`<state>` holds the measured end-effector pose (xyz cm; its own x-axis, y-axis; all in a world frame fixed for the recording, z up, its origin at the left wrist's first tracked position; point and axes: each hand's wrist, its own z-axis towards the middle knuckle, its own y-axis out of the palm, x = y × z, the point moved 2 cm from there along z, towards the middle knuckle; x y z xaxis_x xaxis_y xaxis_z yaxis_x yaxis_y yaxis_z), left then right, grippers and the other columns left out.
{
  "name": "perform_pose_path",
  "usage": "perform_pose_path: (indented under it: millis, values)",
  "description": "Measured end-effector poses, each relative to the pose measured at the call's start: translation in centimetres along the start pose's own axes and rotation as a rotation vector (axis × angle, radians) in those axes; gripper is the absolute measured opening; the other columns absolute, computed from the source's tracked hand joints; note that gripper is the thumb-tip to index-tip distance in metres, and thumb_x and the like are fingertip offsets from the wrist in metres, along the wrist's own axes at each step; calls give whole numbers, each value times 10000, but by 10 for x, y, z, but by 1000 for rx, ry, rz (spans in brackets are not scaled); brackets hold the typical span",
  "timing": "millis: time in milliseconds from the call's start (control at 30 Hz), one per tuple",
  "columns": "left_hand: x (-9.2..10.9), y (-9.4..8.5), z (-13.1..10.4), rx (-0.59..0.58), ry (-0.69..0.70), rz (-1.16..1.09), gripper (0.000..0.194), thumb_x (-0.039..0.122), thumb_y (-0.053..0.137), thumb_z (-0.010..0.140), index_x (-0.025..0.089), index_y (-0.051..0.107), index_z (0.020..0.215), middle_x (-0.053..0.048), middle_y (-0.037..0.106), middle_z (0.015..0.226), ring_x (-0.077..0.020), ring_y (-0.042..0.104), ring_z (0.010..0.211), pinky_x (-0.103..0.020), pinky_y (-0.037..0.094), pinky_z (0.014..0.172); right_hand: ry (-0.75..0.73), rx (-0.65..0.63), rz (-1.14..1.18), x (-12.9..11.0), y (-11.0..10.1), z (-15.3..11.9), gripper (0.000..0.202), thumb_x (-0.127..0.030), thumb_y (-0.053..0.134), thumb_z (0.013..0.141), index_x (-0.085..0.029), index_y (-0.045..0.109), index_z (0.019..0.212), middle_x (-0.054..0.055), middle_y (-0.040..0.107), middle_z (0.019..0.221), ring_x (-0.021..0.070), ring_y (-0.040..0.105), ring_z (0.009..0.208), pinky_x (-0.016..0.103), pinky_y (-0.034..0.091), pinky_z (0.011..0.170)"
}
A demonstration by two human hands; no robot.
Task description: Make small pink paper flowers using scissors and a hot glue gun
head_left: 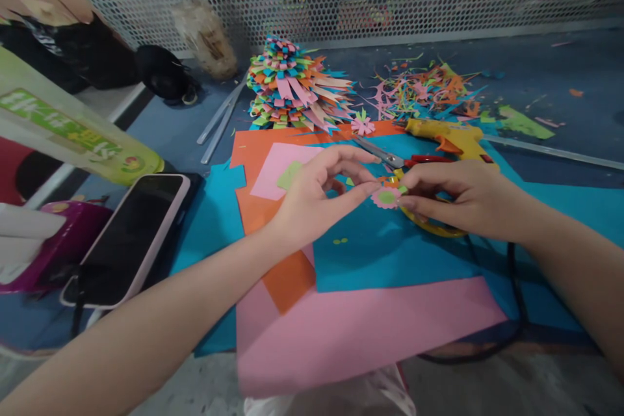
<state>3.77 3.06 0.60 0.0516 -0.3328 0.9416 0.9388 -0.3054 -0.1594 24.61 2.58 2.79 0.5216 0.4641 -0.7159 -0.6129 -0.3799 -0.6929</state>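
Over the blue paper (pixel 370 260), my left hand (pixel 326 188) has its thumb and fingertips pinched at the left edge of a small pink scalloped paper flower (pixel 387 197) with a green centre. My right hand (pixel 453 198) pinches the flower's right side, with a green bit of paper at the fingertips. Small orange and yellow pieces show just behind the flower. Scissors (pixel 387 155) with red handles and a yellow glue gun (pixel 448 135) lie behind my right hand. A ring-shaped yellow object (pixel 441 229) is partly hidden under that hand.
A multicoloured fringed paper cone (pixel 292 88) stands at the back beside paper scraps (pixel 429 94). Pink paper (pixel 361 331) and orange paper (pixel 287 286) lie in front. A phone (pixel 129 237), a green bottle (pixel 88 127) and glue sticks (pixel 221 120) are left. A black cable (pixel 519 292) runs right.
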Motion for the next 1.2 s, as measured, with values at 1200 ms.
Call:
perform_pose_path:
  millis: [1200]
  values:
    - [-6, -2, 3, 48, -76, -172, 274, 397, 792, 814, 183, 700, 959, -37, 757, 818, -148, 720, 752, -230, 538, 576, -17, 1, 53, 0, -1, 2, 282, -458, 594, 927, -258, 537, 737, -37, 508, 530, 120, 398, 474, 291, 310, 447]
